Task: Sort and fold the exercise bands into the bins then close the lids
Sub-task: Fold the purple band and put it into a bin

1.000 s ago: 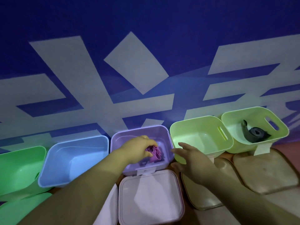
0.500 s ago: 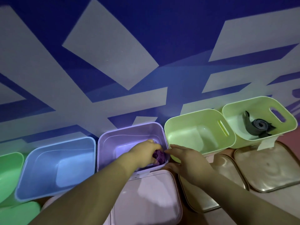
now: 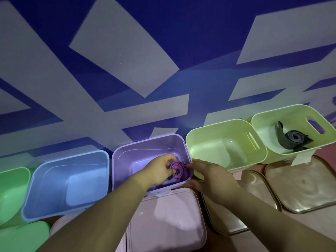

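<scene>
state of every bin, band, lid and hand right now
purple bin, open, purple band inside
purple band, rolled, gripped by left hand
right hand, fingers straight, on purple bin's right corner
blue bin, open, empty
left yellow-green bin, open, empty
right yellow-green bin, open, grey band inside
grey band, loosely rolled
pink lid, off, flat before purple bin
tan lids, off, flat before yellow-green bins

Both arms reach fwd, bare. L grip (image 3: 160,171) has fingers curled & pinches the purple band (image 3: 179,169). R grip (image 3: 213,177) lies palm down, fingers straight, thumb spread wide, tips pointing at L grip.
</scene>
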